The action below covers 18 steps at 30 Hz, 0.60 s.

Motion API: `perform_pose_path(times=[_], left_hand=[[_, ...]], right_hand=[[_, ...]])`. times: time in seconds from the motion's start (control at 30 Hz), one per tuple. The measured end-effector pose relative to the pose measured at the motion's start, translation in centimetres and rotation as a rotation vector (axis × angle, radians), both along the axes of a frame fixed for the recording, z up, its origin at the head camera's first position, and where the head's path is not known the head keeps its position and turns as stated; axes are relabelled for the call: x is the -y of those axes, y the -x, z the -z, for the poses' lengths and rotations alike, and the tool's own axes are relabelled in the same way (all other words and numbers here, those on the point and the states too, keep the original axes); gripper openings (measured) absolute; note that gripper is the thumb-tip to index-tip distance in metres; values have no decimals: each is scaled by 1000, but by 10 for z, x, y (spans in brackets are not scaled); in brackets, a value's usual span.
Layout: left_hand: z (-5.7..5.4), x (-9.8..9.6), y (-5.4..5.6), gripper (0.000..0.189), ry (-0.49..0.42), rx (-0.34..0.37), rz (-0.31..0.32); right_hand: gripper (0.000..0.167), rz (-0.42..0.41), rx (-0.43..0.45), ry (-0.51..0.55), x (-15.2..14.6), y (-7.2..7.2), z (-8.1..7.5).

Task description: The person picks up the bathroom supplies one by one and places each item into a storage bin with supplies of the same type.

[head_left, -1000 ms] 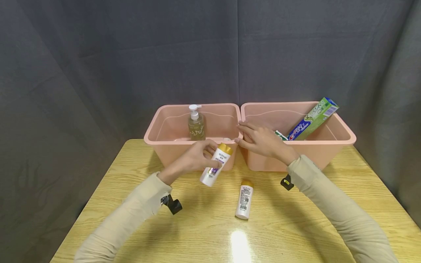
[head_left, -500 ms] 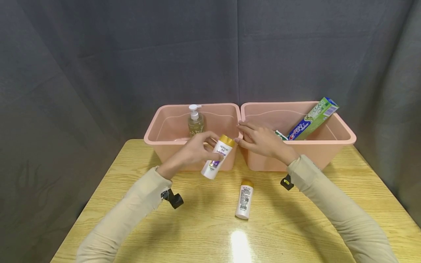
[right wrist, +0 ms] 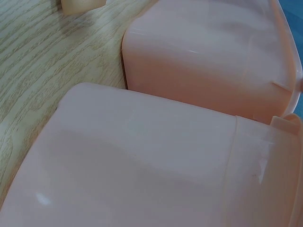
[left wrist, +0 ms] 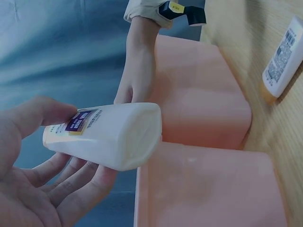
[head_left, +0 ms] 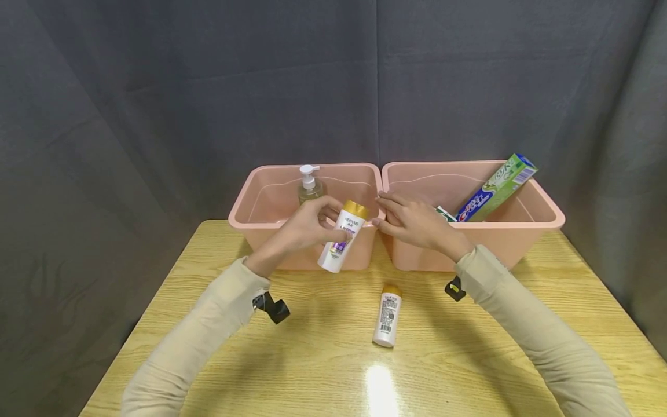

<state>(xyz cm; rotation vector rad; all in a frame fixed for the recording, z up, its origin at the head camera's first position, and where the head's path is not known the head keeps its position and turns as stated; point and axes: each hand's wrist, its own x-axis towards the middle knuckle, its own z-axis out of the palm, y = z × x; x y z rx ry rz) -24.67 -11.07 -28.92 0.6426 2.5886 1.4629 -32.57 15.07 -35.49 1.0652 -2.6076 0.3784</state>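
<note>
My left hand (head_left: 306, 227) holds a white shampoo bottle (head_left: 341, 238) with a gold cap and purple label between thumb and fingers. The bottle leans, cap up, before the front right corner of the left pink bin (head_left: 307, 169). In the left wrist view its white base (left wrist: 142, 137) faces the camera. My right hand (head_left: 414, 225) rests at the adjoining rims of the left bin and the right pink bin (head_left: 443, 164), its fingers extended over them. A second white bottle with a gold cap (head_left: 387, 318) lies on the table.
A pump bottle (head_left: 310, 190) stands in the left bin. A green and blue toothpaste box (head_left: 495, 188) leans out of the right bin, beside a partly hidden green-and-white item (head_left: 446, 214). The wooden table (head_left: 323, 359) extends in front; a dark curtain (head_left: 312, 81) hangs behind.
My left hand has raised the shampoo bottle, moving it away from me toward the left bin's front rim. The right hand stays at the rims, and the lying bottle has not moved.
</note>
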Motion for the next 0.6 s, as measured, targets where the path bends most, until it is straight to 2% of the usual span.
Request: perform_pose_path(times=[0.23, 0.6], left_hand=[[-5, 4, 6, 49, -51, -27, -44], [-14, 12, 14, 51, -66, -31, -108]], right_hand=[[61, -32, -33, 1, 0, 1, 1], [61, -21, -23, -5, 0, 0, 0]])
